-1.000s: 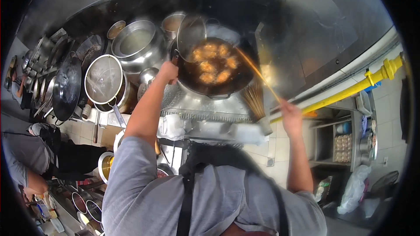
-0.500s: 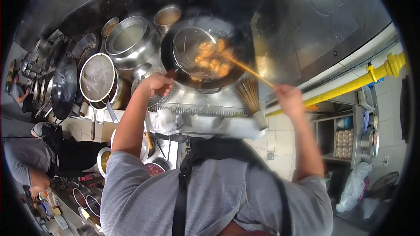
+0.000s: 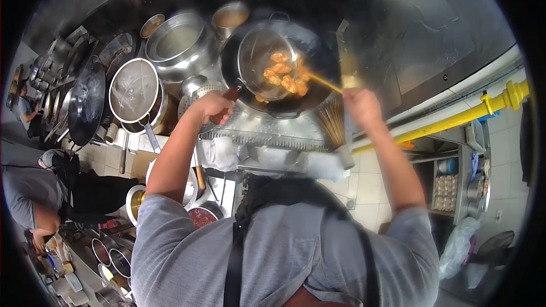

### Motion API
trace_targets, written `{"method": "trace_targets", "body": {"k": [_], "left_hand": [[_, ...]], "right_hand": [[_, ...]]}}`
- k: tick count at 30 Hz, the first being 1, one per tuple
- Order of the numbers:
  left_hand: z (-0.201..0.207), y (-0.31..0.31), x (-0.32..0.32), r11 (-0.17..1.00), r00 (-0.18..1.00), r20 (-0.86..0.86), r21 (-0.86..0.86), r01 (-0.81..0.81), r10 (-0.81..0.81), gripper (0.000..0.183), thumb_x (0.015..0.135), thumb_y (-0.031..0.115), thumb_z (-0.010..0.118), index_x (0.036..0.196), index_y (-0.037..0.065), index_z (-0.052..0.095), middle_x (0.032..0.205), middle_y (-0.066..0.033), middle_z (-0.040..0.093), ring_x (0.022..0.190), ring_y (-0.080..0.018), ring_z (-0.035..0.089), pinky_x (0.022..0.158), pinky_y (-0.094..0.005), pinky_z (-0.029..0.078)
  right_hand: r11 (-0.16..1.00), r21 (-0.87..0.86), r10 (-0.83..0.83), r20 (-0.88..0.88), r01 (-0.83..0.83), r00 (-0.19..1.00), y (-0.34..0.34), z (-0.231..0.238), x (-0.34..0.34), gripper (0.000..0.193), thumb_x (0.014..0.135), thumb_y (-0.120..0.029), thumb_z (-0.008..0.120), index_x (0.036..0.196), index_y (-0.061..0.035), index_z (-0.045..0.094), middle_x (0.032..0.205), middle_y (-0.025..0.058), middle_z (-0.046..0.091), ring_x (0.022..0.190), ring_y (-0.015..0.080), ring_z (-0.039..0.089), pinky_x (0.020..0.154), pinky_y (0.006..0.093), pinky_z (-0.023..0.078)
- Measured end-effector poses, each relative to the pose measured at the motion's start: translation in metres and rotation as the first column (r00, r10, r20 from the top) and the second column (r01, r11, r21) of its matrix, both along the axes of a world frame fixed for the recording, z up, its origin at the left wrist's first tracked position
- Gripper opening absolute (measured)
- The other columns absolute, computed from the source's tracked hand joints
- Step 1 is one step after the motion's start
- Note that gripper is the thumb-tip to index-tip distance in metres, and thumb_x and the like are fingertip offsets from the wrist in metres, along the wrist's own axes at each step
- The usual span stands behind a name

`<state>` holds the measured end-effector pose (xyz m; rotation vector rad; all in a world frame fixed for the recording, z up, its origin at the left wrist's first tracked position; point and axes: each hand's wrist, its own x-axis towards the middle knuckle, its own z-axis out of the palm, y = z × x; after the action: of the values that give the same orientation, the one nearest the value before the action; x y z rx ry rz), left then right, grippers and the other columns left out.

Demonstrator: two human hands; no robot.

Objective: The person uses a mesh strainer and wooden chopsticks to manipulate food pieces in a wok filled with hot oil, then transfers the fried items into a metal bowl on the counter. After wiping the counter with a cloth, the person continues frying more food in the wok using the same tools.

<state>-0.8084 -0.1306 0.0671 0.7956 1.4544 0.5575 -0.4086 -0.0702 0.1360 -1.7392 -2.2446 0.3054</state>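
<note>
My left hand [image 3: 216,106] is closed round the dark brown handle of a round mesh strainer [image 3: 254,57]. The strainer lies inside a black wok [image 3: 321,51] on the range. Several golden-brown fried pieces [image 3: 280,69] sit in the strainer, bunched toward its right side. My right hand [image 3: 361,107] grips a long yellowish stick-like handle [image 3: 325,83]. Its far end reaches the fried pieces, where blur and the food hide its head, so I cannot tell the kind of tool.
Left of the wok stand a large metal pot [image 3: 182,45], a small pot [image 3: 230,17] and a strainer resting on a pot [image 3: 135,91]. A bamboo brush [image 3: 333,128] leans at the range's right front. A yellow pipe [image 3: 455,116] runs along the right. Another person [image 3: 42,193] stands at left.
My right hand has moved inward toward the wok, and its tool reaches in among the fried pieces, which have shifted. The left hand still holds the strainer. The whole view has shifted slightly.
</note>
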Motion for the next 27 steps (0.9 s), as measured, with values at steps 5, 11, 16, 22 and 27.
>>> {"method": "trace_targets", "body": {"k": [5,11,16,22,27], "left_hand": [[-0.006,0.002,0.0,1.0,1.0,-0.015,0.011,-0.008,0.008,0.009,0.091,0.009,0.058,0.095,0.002,0.053,0.071,-0.0043,0.057,0.052,-0.0135,0.053,0.043,-0.0298,0.048],[-0.004,0.001,0.001,0.999,0.999,0.017,0.008,0.039,-0.039,0.011,0.09,0.01,0.059,0.095,0.001,0.054,0.071,-0.0049,0.058,0.053,-0.0135,0.054,0.043,-0.0295,0.049],[-0.012,0.004,-0.004,0.996,0.996,-0.005,0.003,0.085,-0.085,0.01,0.09,0.008,0.059,0.095,0.002,0.053,0.071,-0.0046,0.057,0.052,-0.013,0.053,0.042,-0.0294,0.049],[-0.011,0.002,-0.002,0.999,0.999,0.019,0.004,0.036,-0.036,0.009,0.09,0.007,0.059,0.094,0.002,0.052,0.07,-0.0046,0.056,0.051,-0.013,0.053,0.042,-0.0297,0.048],[-0.016,0.0,-0.004,0.996,0.996,-0.019,0.012,0.092,-0.092,0.009,0.089,0.007,0.059,0.093,0.003,0.052,0.07,-0.005,0.056,0.051,-0.0134,0.052,0.042,-0.0307,0.048]], "right_hand": [[1.0,0.012,0.008,0.088,-0.009,0.996,-0.003,0.014,-0.006,0.023,0.087,-0.024,0.058,0.102,-0.0134,0.073,0.092,0.0173,0.069,0.088,0.0372,0.065,0.08,0.0438,0.052],[1.0,0.031,-0.002,0.1,-0.001,0.995,-0.003,0.024,-0.019,0.023,0.087,-0.024,0.057,0.101,-0.0129,0.073,0.092,0.0172,0.069,0.088,0.0363,0.065,0.08,0.0442,0.052],[0.998,0.039,0.037,0.122,-0.042,0.992,-0.006,0.038,-0.02,0.023,0.088,-0.022,0.056,0.099,-0.0118,0.073,0.091,0.0176,0.069,0.087,0.0361,0.066,0.079,0.0444,0.053],[0.993,0.068,0.079,0.209,-0.096,0.975,0.003,0.032,-0.009,0.023,0.087,-0.02,0.055,0.096,-0.0111,0.073,0.09,0.0175,0.069,0.086,0.0366,0.066,0.078,0.045,0.053],[0.994,0.066,0.068,0.253,-0.087,0.965,0.006,0.046,-0.021,0.021,0.085,-0.016,0.053,0.09,-0.0099,0.073,0.09,0.0172,0.069,0.086,0.0364,0.066,0.078,0.0447,0.053]]}}
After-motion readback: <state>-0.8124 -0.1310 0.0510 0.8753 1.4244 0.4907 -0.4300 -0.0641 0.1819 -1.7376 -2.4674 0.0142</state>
